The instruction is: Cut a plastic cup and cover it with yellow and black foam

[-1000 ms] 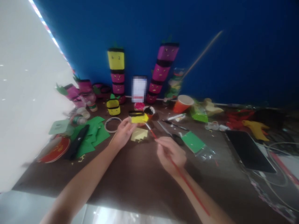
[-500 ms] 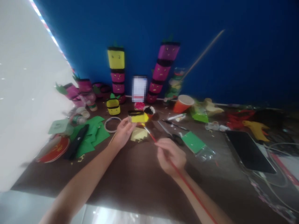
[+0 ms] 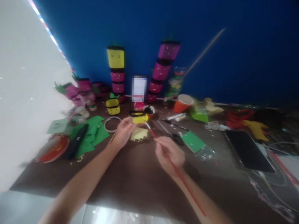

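My left hand [image 3: 125,131] pinches the left end of a small yellow cup [image 3: 139,118] with a black rim, held just above the table. Its fingers are closed on that end. In my right hand [image 3: 170,152] is a long red paintbrush [image 3: 187,185], its tip pointing up and left at the cup's right side. Whether the bristles touch the cup is too blurred to tell. Behind the cup stands a small pot of dark paint [image 3: 149,111]. A pale yellow paper piece [image 3: 139,133] lies below the cup.
Another yellow cup [image 3: 113,107] with a face and a roll of tape [image 3: 112,124] are to the left, by green sheets [image 3: 98,140]. Stacked face cups [image 3: 161,71] lean at the wall. A tablet [image 3: 249,151], scissors [image 3: 176,138] and an orange cup [image 3: 183,103] lie to the right.
The cup has turned slightly in my left hand, and more of its opening shows. My right hand has shifted a little up and left, and the brush tip has moved slightly right and up.
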Demonstrator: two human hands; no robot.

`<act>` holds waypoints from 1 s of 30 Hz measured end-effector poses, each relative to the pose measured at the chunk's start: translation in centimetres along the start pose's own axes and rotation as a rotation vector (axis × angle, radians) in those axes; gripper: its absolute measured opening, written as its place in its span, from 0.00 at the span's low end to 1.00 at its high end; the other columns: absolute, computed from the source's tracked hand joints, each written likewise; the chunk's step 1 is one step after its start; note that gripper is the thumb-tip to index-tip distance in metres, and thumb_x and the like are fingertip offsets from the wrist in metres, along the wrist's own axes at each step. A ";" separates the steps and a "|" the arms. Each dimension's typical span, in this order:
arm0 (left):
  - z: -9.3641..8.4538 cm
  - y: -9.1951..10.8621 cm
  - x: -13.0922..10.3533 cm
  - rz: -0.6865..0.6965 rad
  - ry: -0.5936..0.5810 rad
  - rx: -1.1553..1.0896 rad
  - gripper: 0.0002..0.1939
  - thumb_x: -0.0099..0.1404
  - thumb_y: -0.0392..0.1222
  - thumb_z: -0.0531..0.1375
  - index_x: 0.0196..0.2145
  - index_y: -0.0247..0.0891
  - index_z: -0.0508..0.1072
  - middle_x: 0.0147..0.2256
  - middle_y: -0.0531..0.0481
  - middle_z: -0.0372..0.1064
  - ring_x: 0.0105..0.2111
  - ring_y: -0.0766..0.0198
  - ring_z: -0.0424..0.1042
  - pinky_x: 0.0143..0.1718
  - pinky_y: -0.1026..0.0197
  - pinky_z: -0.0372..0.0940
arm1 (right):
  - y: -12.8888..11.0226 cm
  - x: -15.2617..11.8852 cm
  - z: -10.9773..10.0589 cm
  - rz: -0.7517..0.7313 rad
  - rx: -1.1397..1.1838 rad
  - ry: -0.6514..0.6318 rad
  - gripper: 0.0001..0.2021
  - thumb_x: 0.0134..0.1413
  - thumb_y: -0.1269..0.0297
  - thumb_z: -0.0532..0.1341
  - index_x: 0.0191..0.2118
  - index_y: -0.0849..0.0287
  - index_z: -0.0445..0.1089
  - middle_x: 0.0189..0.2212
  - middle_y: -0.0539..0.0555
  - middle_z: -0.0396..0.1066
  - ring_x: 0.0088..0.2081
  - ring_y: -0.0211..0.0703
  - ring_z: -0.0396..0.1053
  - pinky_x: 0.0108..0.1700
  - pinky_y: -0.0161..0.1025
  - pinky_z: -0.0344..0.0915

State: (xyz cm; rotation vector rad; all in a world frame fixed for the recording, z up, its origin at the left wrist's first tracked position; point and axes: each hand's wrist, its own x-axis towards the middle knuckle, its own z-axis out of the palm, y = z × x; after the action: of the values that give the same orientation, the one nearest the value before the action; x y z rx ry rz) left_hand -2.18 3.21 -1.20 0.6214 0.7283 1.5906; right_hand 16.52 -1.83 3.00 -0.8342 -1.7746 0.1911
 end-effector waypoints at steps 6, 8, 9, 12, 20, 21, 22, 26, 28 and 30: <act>-0.1 0.0 0.1 0.004 0.017 0.014 0.19 0.45 0.43 0.70 0.36 0.38 0.73 0.37 0.51 0.74 0.41 0.64 0.73 0.57 0.51 0.58 | 0.0 0.0 -0.1 -0.021 0.047 -0.006 0.09 0.46 0.79 0.58 0.33 0.60 0.70 0.26 0.54 0.72 0.31 0.41 0.72 0.33 0.40 0.72; -0.1 -0.1 0.1 0.002 0.025 0.010 0.19 0.44 0.43 0.71 0.35 0.38 0.73 0.37 0.51 0.74 0.41 0.63 0.73 0.57 0.51 0.58 | 0.0 0.0 -0.2 -0.018 0.025 0.010 0.09 0.47 0.79 0.58 0.33 0.60 0.70 0.27 0.54 0.72 0.31 0.42 0.72 0.34 0.40 0.72; -0.1 -0.1 0.2 0.002 0.028 0.012 0.20 0.44 0.43 0.71 0.35 0.38 0.73 0.36 0.52 0.74 0.41 0.64 0.73 0.57 0.51 0.58 | 0.0 0.0 -0.2 -0.008 0.011 0.016 0.09 0.47 0.78 0.58 0.34 0.60 0.70 0.28 0.55 0.73 0.32 0.42 0.72 0.35 0.40 0.72; -0.1 -0.2 0.1 0.001 0.026 0.028 0.20 0.43 0.43 0.71 0.35 0.38 0.73 0.35 0.52 0.74 0.39 0.65 0.74 0.57 0.51 0.58 | 0.0 -0.1 0.0 0.029 -0.014 0.019 0.09 0.49 0.78 0.58 0.35 0.59 0.70 0.30 0.56 0.74 0.33 0.42 0.73 0.36 0.40 0.72; -0.2 -0.2 0.1 0.012 0.003 0.047 0.19 0.46 0.43 0.70 0.36 0.38 0.72 0.37 0.51 0.73 0.40 0.64 0.73 0.56 0.52 0.58 | 0.1 -0.2 0.0 0.022 0.011 -0.004 0.09 0.48 0.78 0.57 0.34 0.59 0.70 0.29 0.55 0.73 0.32 0.41 0.72 0.35 0.39 0.71; -0.2 -0.2 0.1 0.015 0.001 0.049 0.18 0.47 0.43 0.70 0.36 0.38 0.72 0.38 0.51 0.73 0.41 0.64 0.73 0.57 0.52 0.58 | 0.1 -0.2 -0.1 0.009 0.028 -0.005 0.09 0.48 0.79 0.57 0.33 0.59 0.69 0.28 0.54 0.72 0.31 0.41 0.72 0.34 0.40 0.71; -0.2 -0.1 0.1 0.019 0.006 0.051 0.18 0.47 0.43 0.69 0.36 0.38 0.72 0.38 0.50 0.73 0.41 0.64 0.73 0.57 0.52 0.58 | 0.1 -0.2 -0.1 -0.001 0.040 -0.003 0.09 0.47 0.79 0.57 0.33 0.60 0.69 0.27 0.54 0.71 0.31 0.41 0.71 0.34 0.40 0.71; 0.0 -0.2 0.1 0.020 0.033 0.049 0.18 0.46 0.43 0.70 0.35 0.38 0.72 0.36 0.50 0.74 0.39 0.64 0.74 0.56 0.51 0.59 | 0.1 -0.1 -0.1 -0.016 0.039 0.014 0.11 0.46 0.81 0.58 0.35 0.60 0.69 0.28 0.55 0.72 0.32 0.41 0.72 0.35 0.39 0.71; 0.0 -0.2 0.1 0.020 0.034 0.050 0.18 0.45 0.42 0.70 0.34 0.38 0.72 0.35 0.51 0.74 0.38 0.65 0.74 0.56 0.51 0.59 | 0.0 0.0 0.1 -0.009 0.029 0.002 0.11 0.47 0.81 0.58 0.36 0.60 0.69 0.30 0.55 0.73 0.33 0.41 0.72 0.36 0.39 0.71; 0.0 -0.2 0.1 0.019 0.032 0.050 0.19 0.44 0.42 0.71 0.34 0.38 0.72 0.35 0.51 0.74 0.38 0.65 0.74 0.56 0.51 0.59 | 0.0 0.1 0.2 -0.003 0.020 -0.019 0.11 0.47 0.80 0.58 0.36 0.60 0.70 0.30 0.56 0.73 0.33 0.41 0.72 0.36 0.39 0.71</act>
State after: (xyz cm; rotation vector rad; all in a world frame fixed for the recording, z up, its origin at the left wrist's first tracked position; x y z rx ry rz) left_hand -2.02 3.31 -1.35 0.6424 0.7907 1.6073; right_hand 16.30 -1.73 3.01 -0.8181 -1.7887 0.2153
